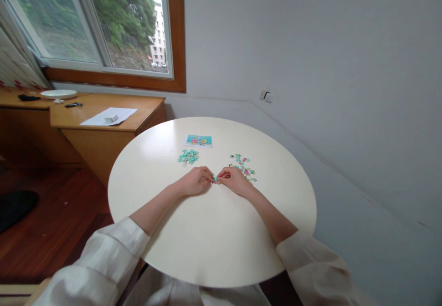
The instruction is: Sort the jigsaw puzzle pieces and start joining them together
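My left hand [198,181] and my right hand [235,179] meet near the middle of the round white table [207,241]. Between their fingertips lies a small cluster of jigsaw puzzle pieces [216,180], teal and pink, partly covered by the fingers. Both hands are pinched closed on the cluster's edges, one from each side. Beyond my left hand is a pile of mostly teal puzzle pieces [188,157]. Mixed teal, pink and yellow pieces [246,171] are scattered just past my right hand, some partly hidden by it.
A picture card [198,141] with cartoon figures lies at the table's far side. To the left, a wooden desk [152,112] holds a paper sheet [100,118], a small white box [111,118] and a white plate [58,94]. A wall with a socket [268,97] rises behind.
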Demonstrator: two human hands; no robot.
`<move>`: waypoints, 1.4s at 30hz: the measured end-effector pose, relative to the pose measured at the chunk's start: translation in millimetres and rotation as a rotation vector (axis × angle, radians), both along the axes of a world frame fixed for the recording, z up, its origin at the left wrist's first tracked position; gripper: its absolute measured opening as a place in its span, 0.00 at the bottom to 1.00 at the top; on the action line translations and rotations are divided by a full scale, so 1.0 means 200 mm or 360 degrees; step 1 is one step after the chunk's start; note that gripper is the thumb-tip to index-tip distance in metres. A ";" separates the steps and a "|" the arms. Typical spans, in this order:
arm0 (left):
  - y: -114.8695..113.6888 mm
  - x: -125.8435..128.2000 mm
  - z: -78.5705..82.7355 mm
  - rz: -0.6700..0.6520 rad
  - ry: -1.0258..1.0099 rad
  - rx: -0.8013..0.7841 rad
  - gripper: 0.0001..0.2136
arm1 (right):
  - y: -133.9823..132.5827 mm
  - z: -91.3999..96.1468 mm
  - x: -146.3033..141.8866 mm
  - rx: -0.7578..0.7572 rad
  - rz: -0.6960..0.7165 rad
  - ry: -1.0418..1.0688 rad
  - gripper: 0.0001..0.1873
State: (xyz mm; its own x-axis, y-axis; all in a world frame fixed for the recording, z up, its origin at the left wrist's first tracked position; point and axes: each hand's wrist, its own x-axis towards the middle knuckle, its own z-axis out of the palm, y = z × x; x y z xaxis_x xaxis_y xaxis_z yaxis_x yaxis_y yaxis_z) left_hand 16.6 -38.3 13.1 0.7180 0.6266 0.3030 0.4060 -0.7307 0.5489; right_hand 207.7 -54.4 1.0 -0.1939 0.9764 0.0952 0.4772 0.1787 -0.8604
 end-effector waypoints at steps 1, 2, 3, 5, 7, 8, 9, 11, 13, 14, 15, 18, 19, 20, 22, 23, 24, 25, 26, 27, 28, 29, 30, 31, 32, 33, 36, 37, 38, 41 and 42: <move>0.00 0.00 0.00 -0.0001 0.0002 0.0002 0.15 | 0.00 0.00 0.00 0.0002 -0.0005 0.0000 0.02; 0.00 0.00 0.00 -0.0004 0.0002 0.0005 0.15 | 0.00 0.00 0.00 0.0001 -0.0010 0.0000 0.02; 0.00 0.00 0.00 -0.0007 0.0001 0.0010 0.15 | 0.00 0.00 -0.01 -0.0001 -0.0014 -0.0001 0.02; 0.00 0.00 0.00 -0.0016 0.0000 0.0014 0.15 | 0.00 0.01 -0.01 -0.0010 -0.0024 -0.0005 0.02; 0.00 0.00 0.00 -0.0014 -0.0004 0.0016 0.15 | 0.00 0.01 -0.01 -0.0009 -0.0024 -0.0029 0.02; 0.00 0.00 0.00 -0.0012 -0.0005 0.0016 0.15 | 0.00 0.01 -0.01 -0.0006 -0.0025 -0.0048 0.02; 0.00 0.01 0.00 -0.0010 -0.0004 0.0016 0.15 | 0.00 0.01 -0.01 -0.0001 -0.0027 -0.0068 0.02; 0.00 0.01 0.00 -0.0008 0.0000 0.0018 0.15 | 0.00 0.01 -0.01 0.0008 -0.0032 -0.0100 0.03; 0.00 0.00 0.00 -0.0005 0.0002 0.0018 0.15 | 0.00 0.01 -0.01 0.0015 -0.0030 -0.0110 0.03; 0.01 0.00 -0.01 -0.0005 0.0001 0.0017 0.15 | 0.00 0.00 -0.01 0.0019 -0.0025 -0.0113 0.03; 0.01 0.00 -0.01 -0.0005 -0.0002 0.0016 0.15 | 0.00 0.00 -0.01 0.0025 -0.0020 -0.0117 0.03; 0.01 0.00 -0.01 -0.0009 -0.0011 0.0015 0.15 | 0.00 0.00 -0.01 0.0034 -0.0005 -0.0132 0.03; 0.01 0.00 -0.01 -0.0010 -0.0013 0.0017 0.15 | 0.00 0.01 0.00 0.0039 0.0004 -0.0140 0.03; 0.01 0.00 -0.02 -0.0011 -0.0011 0.0019 0.15 | 0.00 0.01 0.00 0.0047 0.0012 -0.0149 0.03; 0.01 0.00 -0.01 -0.0014 -0.0005 0.0023 0.15 | -0.01 0.02 0.01 0.0082 0.0025 -0.0186 0.04; 0.01 0.00 -0.01 -0.0015 -0.0001 0.0025 0.15 | -0.01 0.03 0.02 0.0104 0.0026 -0.0216 0.05; 0.01 0.00 -0.01 -0.0016 0.0002 0.0026 0.15 | -0.02 0.03 0.02 0.0126 0.0028 -0.0248 0.05; 0.00 0.00 -0.01 -0.0016 0.0005 0.0027 0.15 | -0.02 0.04 0.03 0.0147 0.0035 -0.0280 0.05; 0.00 0.00 0.00 -0.0017 0.0007 0.0027 0.15 | -0.02 0.04 0.04 0.0169 0.0048 -0.0308 0.06; 0.00 0.00 0.00 -0.0017 0.0008 0.0027 0.15 | -0.02 0.04 0.04 0.0194 0.0067 -0.0331 0.07; 0.00 0.00 0.00 -0.0018 0.0009 0.0027 0.15 | -0.02 0.04 0.04 0.0220 0.0088 -0.0348 0.07; 0.00 0.00 0.00 -0.0018 0.0007 0.0026 0.15 | -0.02 0.04 0.05 0.0246 0.0106 -0.0361 0.08; 0.00 0.00 0.00 -0.0018 0.0002 0.0026 0.15 | -0.02 0.04 0.05 0.0267 0.0119 -0.0372 0.08; 0.00 0.00 -0.01 -0.0017 -0.0005 0.0027 0.15 | -0.02 0.04 0.05 0.0282 0.0128 -0.0382 0.08; 0.00 0.00 -0.01 -0.0016 -0.0012 0.0027 0.15 | -0.02 0.04 0.05 0.0289 0.0135 -0.0391 0.08; 0.01 0.00 -0.01 -0.0015 -0.0016 0.0026 0.15 | -0.02 0.03 0.05 0.0291 0.0138 -0.0398 0.08; 0.01 0.00 -0.02 -0.0022 -0.0021 0.0021 0.15 | -0.01 0.03 0.04 0.0298 0.0140 -0.0423 0.07; 0.01 0.00 -0.02 -0.0024 -0.0023 0.0019 0.15 | -0.01 0.03 0.04 0.0305 0.0139 -0.0431 0.07; 0.01 0.00 -0.02 -0.0026 -0.0027 0.0018 0.15 | -0.01 0.02 0.04 0.0316 0.0142 -0.0439 0.07; 0.02 0.00 -0.02 -0.0026 -0.0023 0.0019 0.15 | -0.01 0.02 0.04 0.0362 0.0162 -0.0464 0.06; 0.02 0.00 -0.02 -0.0025 -0.0019 0.0020 0.15 | -0.01 0.03 0.04 0.0377 0.0167 -0.0478 0.05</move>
